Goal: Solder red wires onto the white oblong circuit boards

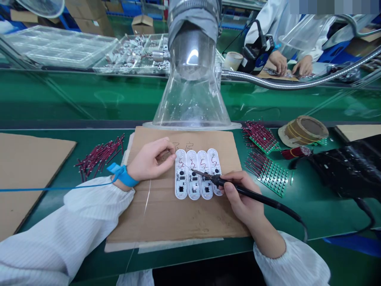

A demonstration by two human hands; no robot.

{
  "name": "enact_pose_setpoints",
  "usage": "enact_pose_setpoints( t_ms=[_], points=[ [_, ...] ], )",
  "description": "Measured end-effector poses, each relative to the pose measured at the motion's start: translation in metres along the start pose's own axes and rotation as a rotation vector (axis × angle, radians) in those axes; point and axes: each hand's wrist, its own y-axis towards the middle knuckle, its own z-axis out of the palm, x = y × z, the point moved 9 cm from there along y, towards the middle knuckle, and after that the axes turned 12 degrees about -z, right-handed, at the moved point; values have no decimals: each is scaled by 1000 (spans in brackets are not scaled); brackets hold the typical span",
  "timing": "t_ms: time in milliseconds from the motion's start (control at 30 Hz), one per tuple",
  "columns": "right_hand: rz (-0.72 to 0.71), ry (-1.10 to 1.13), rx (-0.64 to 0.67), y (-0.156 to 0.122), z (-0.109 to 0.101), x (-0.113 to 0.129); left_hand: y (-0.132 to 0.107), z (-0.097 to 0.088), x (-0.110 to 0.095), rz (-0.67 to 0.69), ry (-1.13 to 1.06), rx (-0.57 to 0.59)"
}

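Observation:
Several white oblong circuit boards [198, 174] lie side by side on a cardboard sheet [178, 214]. My right hand [241, 198] grips a black soldering iron [238, 187]; its tip rests on the boards near the second one from the left. My left hand [151, 159] is closed in a pinch just left of the boards, holding a thin solder wire [147, 202] that trails down over the cardboard. A blue wrist strap [122, 174] with a blue cord circles my left wrist.
A clear fume hood [193, 99] stands behind the cardboard. Red-sleeved wire pieces [98, 157] lie left; green boards with red parts [268, 171] and a tape roll [303, 129] lie right. A black unit [351, 171] sits far right. Another person's hands [290, 65] work across the bench.

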Motion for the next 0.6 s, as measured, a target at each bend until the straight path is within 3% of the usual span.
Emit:
enact_pose_setpoints(
  t_ms=[367, 600],
  points=[
    [-25, -26, 38, 2, 3, 3, 0, 2, 0, 10, 11, 22],
    [-20, 1, -1, 4, -1, 4, 3, -12, 20, -69, 24, 12]
  ],
)
